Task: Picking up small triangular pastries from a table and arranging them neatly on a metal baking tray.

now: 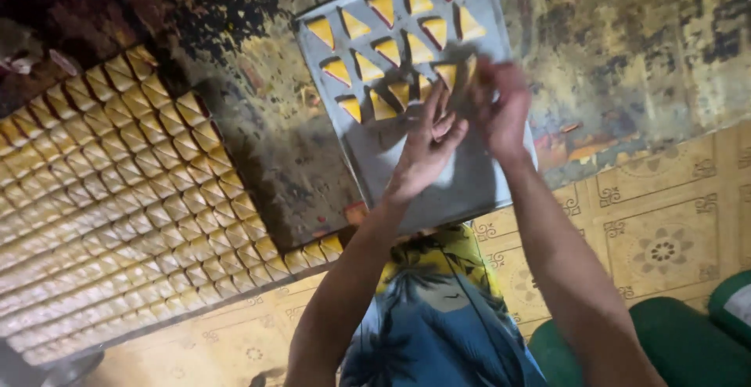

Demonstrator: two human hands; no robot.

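Observation:
A grey metal tray (pixel 461 187) lies on a dark, stained floor and carries several yellow triangular pastries (pixel 387 46) in rows on its far half. Both my hands reach over the tray's middle. My left hand (pixel 426 148) has its fingers spread and touches the tray beside the nearest row of triangles. My right hand (pixel 501 105) is blurred and sits at the right end of that row, at a yellow pastry (pixel 469 66); whether it grips that pastry is unclear.
A large tray (pixel 117 199) packed with several rows of pale yellow pastries fills the left side. Patterned yellow flooring (pixel 665 223) lies at the right and bottom. Green cushions (pixel 688 340) sit at the lower right. My blue and yellow shirt (pixel 438 316) shows below.

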